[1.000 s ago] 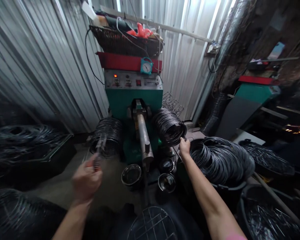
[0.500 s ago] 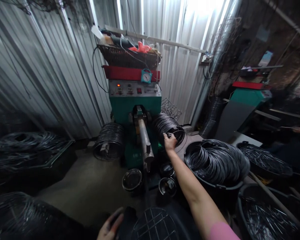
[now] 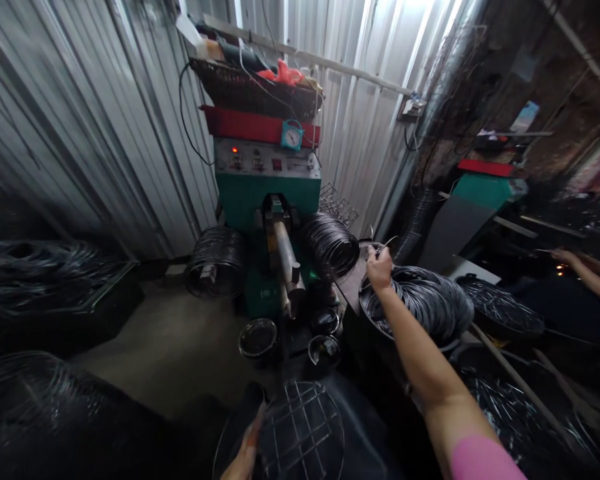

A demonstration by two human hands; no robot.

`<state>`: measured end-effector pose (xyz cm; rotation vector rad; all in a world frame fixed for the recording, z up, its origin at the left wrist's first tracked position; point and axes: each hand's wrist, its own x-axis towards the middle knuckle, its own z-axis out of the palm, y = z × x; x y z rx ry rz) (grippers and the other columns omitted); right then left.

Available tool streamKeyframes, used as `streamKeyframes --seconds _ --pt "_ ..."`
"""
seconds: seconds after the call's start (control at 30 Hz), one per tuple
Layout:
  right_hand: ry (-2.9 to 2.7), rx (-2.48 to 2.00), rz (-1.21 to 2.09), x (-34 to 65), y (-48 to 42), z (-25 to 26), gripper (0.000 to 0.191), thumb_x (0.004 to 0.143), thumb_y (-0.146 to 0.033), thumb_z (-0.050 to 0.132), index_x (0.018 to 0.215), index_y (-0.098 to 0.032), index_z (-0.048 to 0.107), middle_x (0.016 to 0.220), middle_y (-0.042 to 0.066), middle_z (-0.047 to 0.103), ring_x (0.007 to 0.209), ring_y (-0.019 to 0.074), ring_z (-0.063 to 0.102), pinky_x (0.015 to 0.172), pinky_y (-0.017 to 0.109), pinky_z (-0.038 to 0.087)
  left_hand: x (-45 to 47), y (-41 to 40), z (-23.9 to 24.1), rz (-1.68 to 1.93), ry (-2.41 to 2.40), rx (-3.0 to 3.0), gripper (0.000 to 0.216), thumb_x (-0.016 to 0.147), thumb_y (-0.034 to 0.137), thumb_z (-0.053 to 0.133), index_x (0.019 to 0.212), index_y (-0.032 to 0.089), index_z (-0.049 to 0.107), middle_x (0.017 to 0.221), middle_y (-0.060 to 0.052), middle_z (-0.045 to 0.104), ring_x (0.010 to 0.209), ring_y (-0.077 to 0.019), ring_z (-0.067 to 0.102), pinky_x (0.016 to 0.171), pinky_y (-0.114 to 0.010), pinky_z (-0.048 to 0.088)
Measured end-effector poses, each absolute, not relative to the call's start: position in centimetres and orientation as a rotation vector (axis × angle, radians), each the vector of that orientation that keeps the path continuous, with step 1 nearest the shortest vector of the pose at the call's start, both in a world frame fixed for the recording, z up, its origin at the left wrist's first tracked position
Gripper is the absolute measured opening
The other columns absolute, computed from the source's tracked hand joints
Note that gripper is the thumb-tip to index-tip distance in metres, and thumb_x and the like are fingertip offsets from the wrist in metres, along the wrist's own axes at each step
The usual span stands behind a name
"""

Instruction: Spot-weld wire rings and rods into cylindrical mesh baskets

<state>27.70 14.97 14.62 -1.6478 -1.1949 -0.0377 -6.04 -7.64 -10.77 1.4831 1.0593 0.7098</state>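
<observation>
My right hand is closed on a thin metal wire, and its curved ends rise above my fingers. It is over the near-left rim of a black tub heaped with wire rings. Just left of it, a thick coil of wire hangs at the right side of a green machine. Low in view, my left hand is beside a round wire grid lying over my lap. Blur and the low angle hide how its fingers are set.
Another wire coil hangs at the machine's left, and a metal arm juts toward me. Small black bowls stand below. Tubs of metal pieces are at right, near another person's hands. A wire-filled bin stands at left.
My right hand has moved from the machine's right-hand coil, rightward to the tub of rings, with the wire in it. My left hand has come closer to the grid. The view has tilted down.
</observation>
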Motion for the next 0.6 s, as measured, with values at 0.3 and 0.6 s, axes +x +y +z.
streamKeyframes --seconds 0.3,0.6 --pt "-2.243 -2.389 -0.055 32.2 4.4 14.9 0.017 0.079 -0.029 0.058 0.082 -0.014 0.066 0.087 0.014 0.069 0.082 0.0237 0.063 0.064 0.027 0.039 -3.6 -9.1 -9.1 0.755 1.293 1.573 0.119 0.05 0.028 0.078 0.146 0.025 0.008 0.15 -0.013 0.012 0.136 -0.0375 0.016 0.108 -0.053 0.024" --pt "-2.415 -1.834 0.044 27.6 -3.0 14.3 0.017 0.082 -0.024 0.051 0.095 -0.021 0.061 0.067 0.003 0.065 0.059 0.0179 0.058 0.055 0.025 0.034 -4.4 -7.5 -6.8 0.692 1.123 1.492 0.093 0.047 0.019 0.079 0.131 0.02 0.041 0.126 -0.01 0.047 0.119 -0.0294 0.042 0.103 -0.044 0.033"
